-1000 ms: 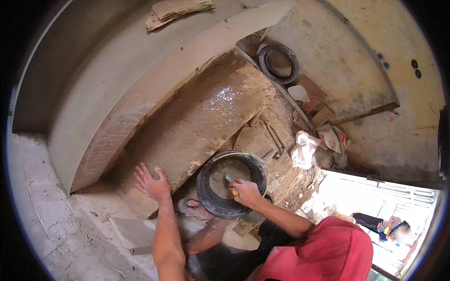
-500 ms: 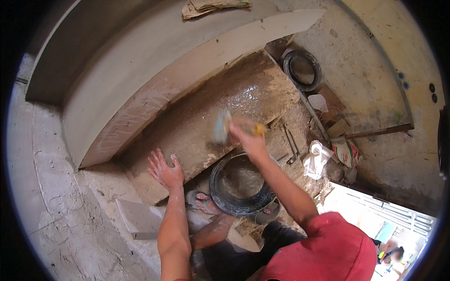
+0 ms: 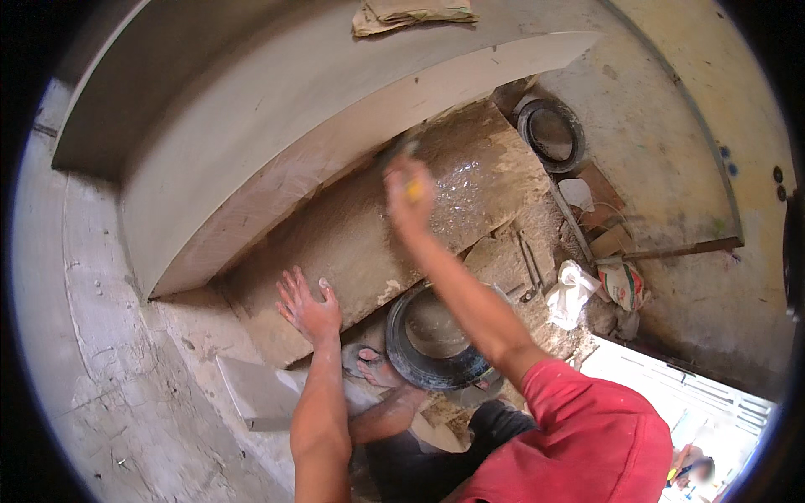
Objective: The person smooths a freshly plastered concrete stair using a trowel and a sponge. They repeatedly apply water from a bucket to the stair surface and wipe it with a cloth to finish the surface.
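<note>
My left hand (image 3: 310, 312) lies with fingers spread on the near left part of a wide, brown mortar-covered slab (image 3: 335, 260). My right hand (image 3: 410, 199) reaches over the middle of the slab, closed around a yellow-handled hand tool (image 3: 412, 190). The tool's greyish head is blurred by motion near the slab's far edge, so its exact kind cannot be made out. Wet mortar (image 3: 461, 180) shines just right of this hand. Below my right forearm stands a round black tub (image 3: 401, 356) with grey-brown mix inside; the forearm hides part of it.
A curved, pale plastered wall (image 3: 277, 180) rises along the slab's far side. Folded brown paper (image 3: 415, 15) rests on top. To the right are another black tub (image 3: 577, 138), a metal tool (image 3: 528, 264) and a white bag (image 3: 570, 293). A pale block (image 3: 251, 394) stands near my left forearm.
My right hand has moved away from me with the yellow-handled tool, from above the tub toward the slab's far edge. My left hand stays spread on the slab; the view has shifted slightly.
</note>
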{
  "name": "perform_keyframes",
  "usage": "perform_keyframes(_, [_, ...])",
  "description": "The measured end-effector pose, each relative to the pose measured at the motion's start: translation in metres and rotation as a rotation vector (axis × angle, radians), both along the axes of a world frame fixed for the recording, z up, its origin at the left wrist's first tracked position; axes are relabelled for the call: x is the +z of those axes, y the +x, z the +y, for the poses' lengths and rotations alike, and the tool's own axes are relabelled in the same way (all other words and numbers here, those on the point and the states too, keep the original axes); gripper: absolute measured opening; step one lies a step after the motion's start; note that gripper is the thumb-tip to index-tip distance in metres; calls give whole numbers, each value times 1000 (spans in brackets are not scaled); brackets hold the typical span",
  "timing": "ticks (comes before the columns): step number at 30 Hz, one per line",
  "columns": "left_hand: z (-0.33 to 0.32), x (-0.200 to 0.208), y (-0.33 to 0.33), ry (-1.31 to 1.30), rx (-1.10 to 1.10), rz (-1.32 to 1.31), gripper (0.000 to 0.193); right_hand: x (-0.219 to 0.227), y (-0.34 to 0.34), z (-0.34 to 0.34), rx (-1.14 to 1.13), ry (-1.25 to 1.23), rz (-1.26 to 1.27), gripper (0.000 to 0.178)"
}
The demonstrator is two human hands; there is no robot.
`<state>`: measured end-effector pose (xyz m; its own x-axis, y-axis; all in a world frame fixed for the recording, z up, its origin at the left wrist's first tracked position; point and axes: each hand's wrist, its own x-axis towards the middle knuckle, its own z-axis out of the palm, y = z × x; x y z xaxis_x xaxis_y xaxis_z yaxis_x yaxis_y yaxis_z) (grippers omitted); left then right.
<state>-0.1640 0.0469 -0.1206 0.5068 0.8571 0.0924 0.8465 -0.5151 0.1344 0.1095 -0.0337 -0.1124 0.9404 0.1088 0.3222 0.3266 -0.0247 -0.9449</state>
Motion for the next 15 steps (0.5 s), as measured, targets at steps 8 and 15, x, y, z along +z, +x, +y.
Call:
perform_keyframes(8, [0,-5,-2,20,-8,-33,71,2,-66,7,484,111,544,15])
perform_keyframes(15, [0,0,-2,-16,2,-35,69,25,150,-149,-140,213,473,25])
